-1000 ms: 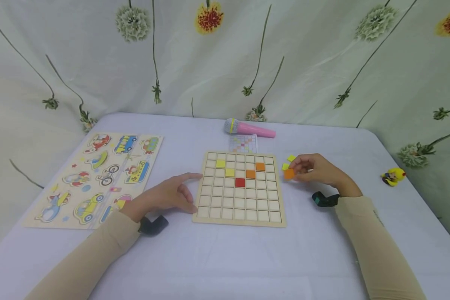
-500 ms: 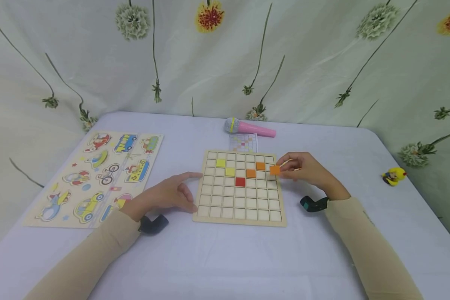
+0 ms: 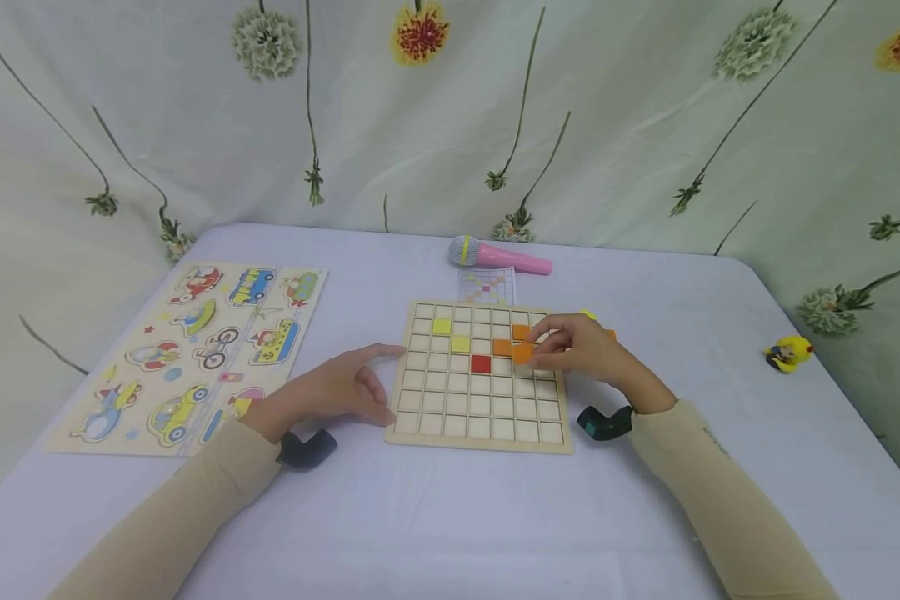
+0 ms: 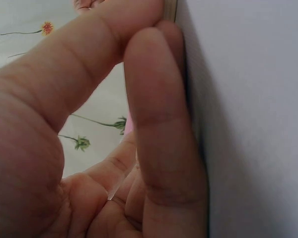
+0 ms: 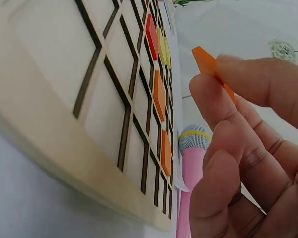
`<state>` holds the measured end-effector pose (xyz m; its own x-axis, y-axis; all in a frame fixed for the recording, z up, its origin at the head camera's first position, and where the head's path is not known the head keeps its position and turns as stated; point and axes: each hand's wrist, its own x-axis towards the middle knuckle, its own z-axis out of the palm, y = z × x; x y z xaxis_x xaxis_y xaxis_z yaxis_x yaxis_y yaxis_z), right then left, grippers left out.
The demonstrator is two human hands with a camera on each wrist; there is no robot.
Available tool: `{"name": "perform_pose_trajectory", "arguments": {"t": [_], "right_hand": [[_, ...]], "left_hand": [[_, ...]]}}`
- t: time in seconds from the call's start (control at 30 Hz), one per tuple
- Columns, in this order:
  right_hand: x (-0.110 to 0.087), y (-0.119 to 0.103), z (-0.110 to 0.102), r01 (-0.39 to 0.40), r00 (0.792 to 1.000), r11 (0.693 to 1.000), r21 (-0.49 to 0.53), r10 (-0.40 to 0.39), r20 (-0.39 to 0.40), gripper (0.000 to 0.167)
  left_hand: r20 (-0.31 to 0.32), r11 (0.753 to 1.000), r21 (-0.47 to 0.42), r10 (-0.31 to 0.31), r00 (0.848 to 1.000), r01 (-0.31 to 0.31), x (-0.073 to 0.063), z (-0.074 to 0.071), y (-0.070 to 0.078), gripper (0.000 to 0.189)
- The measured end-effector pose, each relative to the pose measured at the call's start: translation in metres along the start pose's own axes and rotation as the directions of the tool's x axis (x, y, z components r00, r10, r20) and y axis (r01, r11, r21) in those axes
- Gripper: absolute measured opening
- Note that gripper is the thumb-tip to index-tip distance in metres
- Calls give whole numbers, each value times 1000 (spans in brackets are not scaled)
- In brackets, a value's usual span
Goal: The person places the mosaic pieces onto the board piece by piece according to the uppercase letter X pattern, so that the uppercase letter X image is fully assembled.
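A wooden grid board (image 3: 480, 446) lies flat on the table. Set in its cells are two yellow tiles (image 3: 442, 327), one red tile (image 3: 481, 364) and two orange tiles (image 3: 502, 347). Between thumb and fingers, my right hand (image 3: 592, 354) pinches another orange tile (image 3: 522, 354) over the board's right part; the right wrist view shows this pinched tile (image 5: 205, 61) apart from the grid. My left hand (image 3: 333, 387) touches the board's left edge with index finger and thumb, the other fingers bent. Behind the right hand, a yellow tile (image 3: 588, 314) and an orange tile (image 3: 611, 333) peek out.
Beyond the board lie a small printed pattern card (image 3: 487, 286) and a pink toy microphone (image 3: 513, 258). A vehicle picture puzzle (image 3: 225, 358) covers the table's left side. A yellow duck toy (image 3: 788, 353) stands near the right edge. A floral cloth hangs behind.
My right hand has carried the orange tile leftward, from beside the board to above its right-hand cells. The left hand has stayed at the board's left edge.
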<state>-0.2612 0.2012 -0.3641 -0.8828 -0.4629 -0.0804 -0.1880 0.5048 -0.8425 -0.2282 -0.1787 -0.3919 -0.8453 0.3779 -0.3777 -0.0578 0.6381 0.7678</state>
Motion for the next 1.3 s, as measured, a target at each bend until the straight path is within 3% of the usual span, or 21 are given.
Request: {"name": "perform_pose_trajectory", "arguments": {"t": [0.43,0.83,1.3], "right_hand": [[15,-19,29,52,996,997,-62,-47,81,22],[26,-37,53,55,989,991,-125,-37,141,17],[32,-47,67,-9,989,980,-197,37,141,16]], "left_hand": [[-3,1000,2,1,1000,-1,-1,1,1,104],[-4,1000,2,8,1000,-8,0,0,0,103],[-1,1000,9,14,1000,-14,0,0,0,102]]}}
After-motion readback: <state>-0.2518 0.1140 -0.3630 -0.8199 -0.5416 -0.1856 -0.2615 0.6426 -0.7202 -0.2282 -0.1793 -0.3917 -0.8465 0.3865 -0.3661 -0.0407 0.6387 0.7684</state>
